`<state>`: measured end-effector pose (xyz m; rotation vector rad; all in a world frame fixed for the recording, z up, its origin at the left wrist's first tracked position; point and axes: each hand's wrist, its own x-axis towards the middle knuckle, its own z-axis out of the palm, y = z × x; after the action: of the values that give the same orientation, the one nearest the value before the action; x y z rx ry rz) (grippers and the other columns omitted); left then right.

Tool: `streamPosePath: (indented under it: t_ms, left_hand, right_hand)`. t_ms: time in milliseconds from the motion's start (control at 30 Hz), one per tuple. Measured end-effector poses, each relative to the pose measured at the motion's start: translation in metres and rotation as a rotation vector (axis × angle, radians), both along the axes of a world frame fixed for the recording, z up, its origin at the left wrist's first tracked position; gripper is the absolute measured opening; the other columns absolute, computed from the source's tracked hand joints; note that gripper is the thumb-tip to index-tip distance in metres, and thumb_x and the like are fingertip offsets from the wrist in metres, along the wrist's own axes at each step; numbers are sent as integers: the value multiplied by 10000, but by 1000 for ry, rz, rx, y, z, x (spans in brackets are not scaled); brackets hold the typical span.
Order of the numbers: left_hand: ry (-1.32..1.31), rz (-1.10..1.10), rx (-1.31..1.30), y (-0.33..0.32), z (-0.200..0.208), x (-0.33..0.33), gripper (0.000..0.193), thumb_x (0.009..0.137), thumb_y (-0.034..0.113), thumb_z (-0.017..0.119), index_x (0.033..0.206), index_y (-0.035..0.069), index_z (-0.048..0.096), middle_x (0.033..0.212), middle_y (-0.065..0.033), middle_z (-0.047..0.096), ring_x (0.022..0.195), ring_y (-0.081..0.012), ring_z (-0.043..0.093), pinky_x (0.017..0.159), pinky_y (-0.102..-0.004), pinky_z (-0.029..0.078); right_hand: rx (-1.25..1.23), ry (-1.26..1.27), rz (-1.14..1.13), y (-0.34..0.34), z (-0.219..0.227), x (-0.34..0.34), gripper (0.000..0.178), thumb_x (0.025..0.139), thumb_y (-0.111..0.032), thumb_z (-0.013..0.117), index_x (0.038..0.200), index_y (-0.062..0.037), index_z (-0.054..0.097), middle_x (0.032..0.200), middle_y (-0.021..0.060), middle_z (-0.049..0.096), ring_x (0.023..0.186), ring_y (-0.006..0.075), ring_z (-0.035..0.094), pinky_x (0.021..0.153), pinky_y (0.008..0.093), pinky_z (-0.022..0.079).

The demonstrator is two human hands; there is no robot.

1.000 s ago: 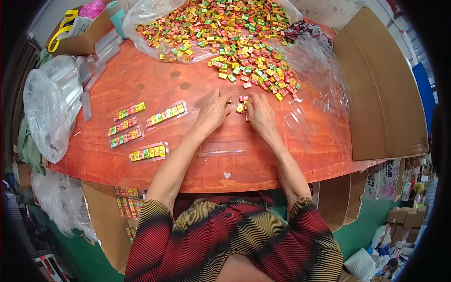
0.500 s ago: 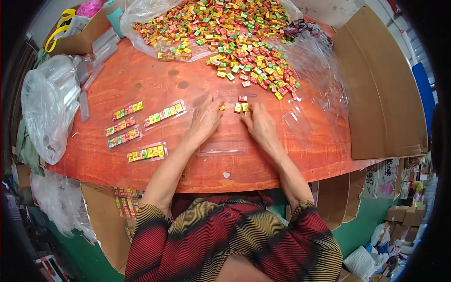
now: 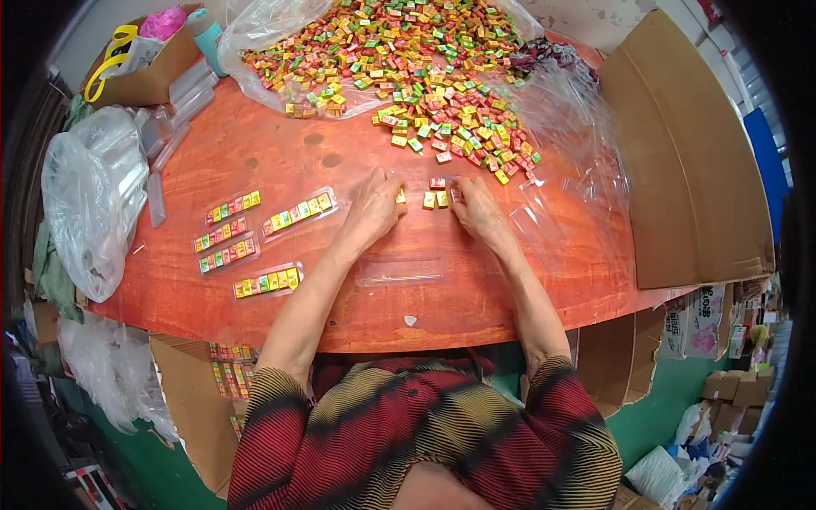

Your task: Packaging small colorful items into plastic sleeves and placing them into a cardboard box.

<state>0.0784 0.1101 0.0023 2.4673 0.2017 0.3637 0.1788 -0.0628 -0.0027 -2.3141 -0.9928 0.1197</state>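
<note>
My left hand (image 3: pixel 372 208) is closed at the fingertips on a small yellow box (image 3: pixel 400 195). Across from it, my right hand (image 3: pixel 481 211) bends its fingers over a small reddish box (image 3: pixel 456 195), mostly covered by the fingertips. Between the hands lie a red box (image 3: pixel 438 184) and two yellow boxes, one of them the left yellow box (image 3: pixel 428 200). A shallow clear plastic tray (image 3: pixel 401 281) lies nearer to me, between my forearms. Off to the left are several clear trays holding rows of coloured boxes, such as the nearest filled tray (image 3: pixel 268 282).
A big heap of small coloured boxes (image 3: pixel 399 51) spreads from a clear bag at the back. A tall cardboard sheet (image 3: pixel 688 161) stands at the right. Clear trays in a plastic bag (image 3: pixel 93 200) lie at the left edge, below an open carton (image 3: pixel 153 81).
My right hand has shifted slightly right, uncovering more of the yellow boxes between the hands. My left hand stays at nearly the same place with its yellow box.
</note>
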Motion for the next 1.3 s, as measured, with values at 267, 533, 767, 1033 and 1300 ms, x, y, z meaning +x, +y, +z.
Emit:
streamPosePath:
  t_ms: [267, 533, 767, 1033, 1300]
  left_hand:
    - [32, 14, 15, -14, 7, -1, 351, 665, 101, 667, 990, 45, 548, 902, -172, 475, 855, -337, 508, 734, -398, 422]
    - [34, 47, -15, -18, 3, 1, 273, 677, 103, 646, 926, 21, 572, 889, -156, 494, 849, -332, 513, 733, -397, 422]
    - [87, 193, -29, 1, 1, -10, 282, 686, 121, 639, 945, 37, 565, 904, -152, 495, 870, -325, 512, 733, -402, 420]
    - [20, 115, -4, 3, 13, -5, 474, 630, 184, 705, 1050, 57, 527, 959, -176, 463, 859, -350, 516, 727, -422, 429]
    - [39, 88, 75, 0, 4, 2, 303, 631, 190, 702, 919, 142, 623, 876, -159, 467, 829, -329, 522, 680, -423, 438]
  right_hand:
    - [-96, 20, 80, 2, 3, 7, 297, 744, -128, 566, 1019, -27, 513, 853, 157, 525, 832, 307, 519, 720, 365, 419]
    - [-30, -267, -56, 79, -2, 33, 203, 759, -126, 512, 920, -8, 546, 834, 181, 549, 751, 322, 554, 641, 407, 448]
    - [-212, -317, 34, 95, -5, -11, 189, 739, -86, 503, 904, 3, 517, 847, 179, 557, 767, 320, 566, 618, 385, 470]
    - [33, -68, -165, 10, 18, -7, 337, 761, -245, 587, 1017, -36, 517, 926, 170, 530, 828, 324, 553, 695, 397, 448]
    - [21, -23, -165, 34, 14, -6, 329, 742, -277, 608, 970, -45, 552, 882, 155, 537, 781, 306, 556, 681, 386, 440]
